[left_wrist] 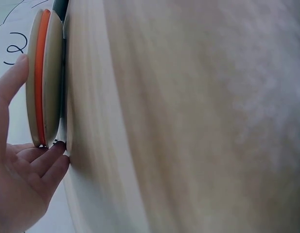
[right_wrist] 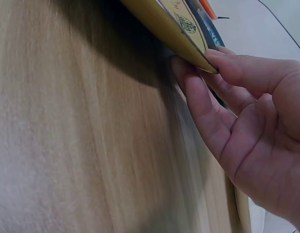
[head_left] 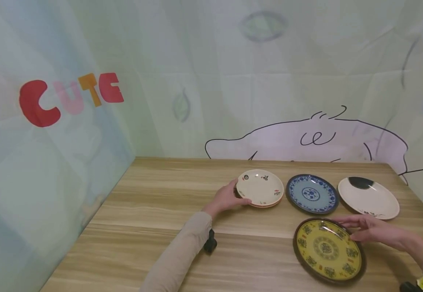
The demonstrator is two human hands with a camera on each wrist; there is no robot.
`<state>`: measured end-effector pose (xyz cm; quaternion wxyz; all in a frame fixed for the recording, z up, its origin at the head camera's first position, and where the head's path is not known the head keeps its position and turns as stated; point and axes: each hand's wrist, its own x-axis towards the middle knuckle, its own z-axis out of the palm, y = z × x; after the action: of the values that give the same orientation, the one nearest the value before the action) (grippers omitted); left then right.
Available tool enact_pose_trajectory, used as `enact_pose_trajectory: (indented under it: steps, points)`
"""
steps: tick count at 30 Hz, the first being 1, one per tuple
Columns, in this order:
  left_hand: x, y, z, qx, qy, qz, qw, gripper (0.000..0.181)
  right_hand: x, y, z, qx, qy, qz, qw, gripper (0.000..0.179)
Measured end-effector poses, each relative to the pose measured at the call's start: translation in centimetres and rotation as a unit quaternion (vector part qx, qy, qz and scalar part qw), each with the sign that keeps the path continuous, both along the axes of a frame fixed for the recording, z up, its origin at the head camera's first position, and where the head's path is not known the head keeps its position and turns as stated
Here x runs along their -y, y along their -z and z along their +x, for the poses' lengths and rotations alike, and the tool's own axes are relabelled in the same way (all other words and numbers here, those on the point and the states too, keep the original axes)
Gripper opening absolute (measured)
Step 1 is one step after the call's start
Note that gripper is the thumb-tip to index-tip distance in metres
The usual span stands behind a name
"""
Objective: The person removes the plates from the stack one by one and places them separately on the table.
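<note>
My left hand grips the left side of two or more stacked cream plates with small dark and red motifs. In the left wrist view, the thumb lies against the stack's rim and the fingers reach its lower edge; an orange band shows between pale plates. My right hand pinches the right rim of a yellow plate with a dark brown edge and patterned medallions. In the right wrist view, the thumb is on the upper face of the yellow plate and fingers are beneath, its rim raised off the wood.
A blue floral plate lies right of the cream stack. Beyond it rests a white oval plate with a black patch. All are on a wood-grain table, backed by a printed curtain with cartoon drawings.
</note>
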<state>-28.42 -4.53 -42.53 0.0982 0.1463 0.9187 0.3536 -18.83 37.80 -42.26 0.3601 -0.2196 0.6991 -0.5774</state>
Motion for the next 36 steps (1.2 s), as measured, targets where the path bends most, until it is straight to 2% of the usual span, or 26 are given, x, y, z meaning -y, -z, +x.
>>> enact_pose_trajectory:
  steps: [5,13,17,27,36]
  points:
    - [-0.01,0.00,-0.02,0.000,0.000,-0.003,1.0000,0.094,-0.01,-0.24,-0.05,-0.026,0.014,0.043,0.9986,0.049]
    - [0.02,0.07,0.05,-0.001,0.001,-0.003,1.0000,0.093,0.41,-0.46,-0.22,-0.066,0.044,0.113,0.9904,0.046]
    - [-0.01,0.17,0.03,-0.002,-0.001,-0.001,1.0000,0.093,0.40,-0.38,-0.33,-0.071,0.048,0.115,0.9897,0.045]
    - [-0.05,0.01,-0.03,-0.004,0.002,-0.008,1.0000,0.092,0.38,-0.04,-0.59,-0.075,0.042,0.065,0.9942,0.041]
    - [0.00,0.12,-0.11,-0.001,-0.001,-0.007,1.0000,0.093,0.48,-0.30,-1.00,-0.107,0.052,0.090,0.9888,0.041]
